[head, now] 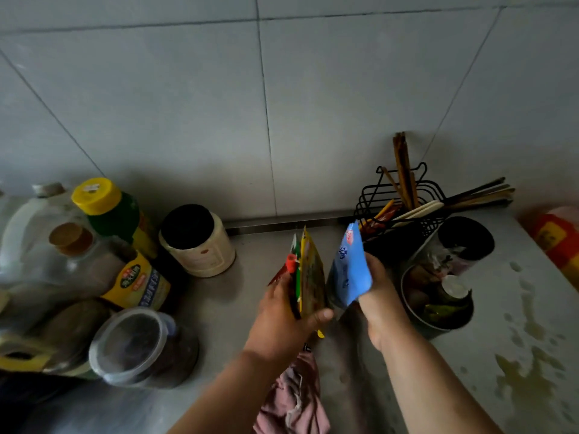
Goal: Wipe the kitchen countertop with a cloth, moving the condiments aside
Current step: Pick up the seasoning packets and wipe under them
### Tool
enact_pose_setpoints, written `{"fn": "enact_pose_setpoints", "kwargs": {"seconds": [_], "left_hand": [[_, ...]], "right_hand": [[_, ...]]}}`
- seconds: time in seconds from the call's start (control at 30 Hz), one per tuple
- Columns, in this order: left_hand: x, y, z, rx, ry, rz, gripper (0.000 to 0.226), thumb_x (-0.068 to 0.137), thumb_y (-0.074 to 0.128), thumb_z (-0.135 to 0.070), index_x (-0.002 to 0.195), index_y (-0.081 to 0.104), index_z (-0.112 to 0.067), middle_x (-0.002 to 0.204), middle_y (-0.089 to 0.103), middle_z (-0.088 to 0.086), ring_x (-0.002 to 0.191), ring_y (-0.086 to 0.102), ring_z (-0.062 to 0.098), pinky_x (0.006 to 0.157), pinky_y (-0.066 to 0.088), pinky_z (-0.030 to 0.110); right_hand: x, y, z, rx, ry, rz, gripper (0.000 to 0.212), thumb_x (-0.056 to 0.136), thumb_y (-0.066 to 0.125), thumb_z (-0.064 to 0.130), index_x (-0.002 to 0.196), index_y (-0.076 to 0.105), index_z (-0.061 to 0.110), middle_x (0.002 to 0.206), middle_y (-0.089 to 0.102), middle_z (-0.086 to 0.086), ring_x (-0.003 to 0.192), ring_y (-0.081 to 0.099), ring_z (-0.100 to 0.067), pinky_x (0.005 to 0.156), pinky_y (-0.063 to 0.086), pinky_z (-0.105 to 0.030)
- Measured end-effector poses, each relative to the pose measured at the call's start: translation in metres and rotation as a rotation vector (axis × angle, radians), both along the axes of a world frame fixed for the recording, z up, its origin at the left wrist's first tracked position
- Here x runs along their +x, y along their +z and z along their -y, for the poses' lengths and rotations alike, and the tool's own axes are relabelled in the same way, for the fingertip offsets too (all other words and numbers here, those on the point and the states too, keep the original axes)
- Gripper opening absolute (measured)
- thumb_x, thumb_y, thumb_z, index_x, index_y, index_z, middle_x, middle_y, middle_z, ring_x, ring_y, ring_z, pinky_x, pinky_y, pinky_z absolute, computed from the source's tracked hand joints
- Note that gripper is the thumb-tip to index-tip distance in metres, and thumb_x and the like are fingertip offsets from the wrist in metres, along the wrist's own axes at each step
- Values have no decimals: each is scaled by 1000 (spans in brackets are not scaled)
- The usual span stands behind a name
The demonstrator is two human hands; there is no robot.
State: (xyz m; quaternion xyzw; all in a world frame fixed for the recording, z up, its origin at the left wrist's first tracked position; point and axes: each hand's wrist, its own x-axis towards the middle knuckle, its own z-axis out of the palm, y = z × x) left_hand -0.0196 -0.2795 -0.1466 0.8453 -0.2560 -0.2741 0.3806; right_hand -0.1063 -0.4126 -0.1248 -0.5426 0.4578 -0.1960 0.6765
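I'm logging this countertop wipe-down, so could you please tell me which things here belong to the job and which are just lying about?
Part of the job:
- left hand holding yellow and green packets
- right hand holding blue packet
- pink cloth lying below the hands
- bottles and jars at left
- stained countertop

Just lying about:
- chopstick rack
- tiled wall

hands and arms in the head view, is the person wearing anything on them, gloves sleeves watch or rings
Nothing worn shows. The left hand and right hand are bare, with no gloves, and no ring is visible on the fingers that show. Both forearms are uncovered from the wrist down to the bottom edge of the picture: no sleeve, cuff, watch or bracelet. The left thumb's nail looks short and unpainted.
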Motion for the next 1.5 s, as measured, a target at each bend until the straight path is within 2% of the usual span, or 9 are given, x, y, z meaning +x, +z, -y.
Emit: {"fn": "enact_pose_setpoints", "kwargs": {"seconds": [0.2, 0.5, 0.67, 0.77, 1.0, 1.17, 1.27, 1.37, 1.5], "left_hand": [[-5, 8, 10, 74, 3, 157, 101, 55, 51, -89, 137, 41, -31, 131, 54, -5, 121, 52, 16, 97, 50, 39], [1, 26, 12, 84, 144, 233, 31, 94, 43, -40, 113, 61, -24, 105, 70, 2, 93, 65, 24, 70, 49, 30], [16, 33, 4, 50, 292, 99, 27, 94, 43, -47, 88, 60, -26, 85, 71, 4, 78, 67, 24, 75, 57, 43], [22, 42, -6, -2, 397, 102, 31, 92, 47, -47, 97, 66, -22, 96, 73, 7, 91, 68, 28, 82, 56, 44], [15, 91, -32, -182, 581, 149, 23, 91, 52, -46, 71, 57, -35, 77, 67, -10, 78, 66, 18, 77, 56, 41], [1, 127, -64, -259, 710, 199, 10, 89, 58, -39, 92, 67, -41, 76, 60, -14, 75, 62, 18, 74, 49, 35], [-8, 137, -82, -309, 711, 163, 37, 88, 59, -36, 70, 57, -68, 71, 70, -15, 68, 70, 10, 62, 57, 39], [-15, 135, -103, -232, 660, 234, 45, 89, 59, -32, 69, 53, -72, 68, 65, -28, 71, 62, -3, 70, 51, 32], [-26, 127, -121, -166, 617, 209, 44, 88, 58, -34, 65, 53, -71, 59, 59, -42, 60, 62, -5, 64, 51, 30]], "right_hand": [[1, -2, -11, -17, 180, 6, 24, 94, 59, 25, 103, 62, 47, 120, 61, 5, 105, 65, -14, 73, 58, -28], [-7, -12, -19, -167, 244, -74, 28, 95, 55, 25, 102, 66, 50, 124, 55, 8, 110, 61, -8, 94, 55, -39], [-26, -26, -24, -149, 168, -250, 13, 97, 52, 20, 105, 60, 26, 98, 68, 2, 82, 69, -13, 76, 61, -41], [-33, -35, -36, -183, 249, -368, 11, 97, 51, 16, 94, 56, 25, 83, 66, 3, 71, 69, -16, 71, 60, -45], [-20, -42, -78, -658, 856, -646, 35, 91, 53, 47, 116, 57, 22, 119, 54, 0, 115, 50, -18, 94, 40, -26], [-1, -19, -65, -284, 637, -327, 26, 100, 44, 36, 106, 55, 13, 93, 65, 3, 89, 63, -14, 69, 47, -18], [13, -8, -51, -314, 605, -198, 22, 102, 37, 35, 109, 50, 17, 91, 60, 10, 78, 56, 2, 59, 41, -5], [31, -10, -38, -378, 562, -169, 18, 102, 40, 31, 112, 51, 22, 95, 57, 10, 85, 54, 3, 68, 41, -12], [41, -40, -18, -879, 500, -319, 37, 97, 43, 30, 134, 45, 21, 132, 49, -7, 124, 47, -27, 107, 38, -42]]}}
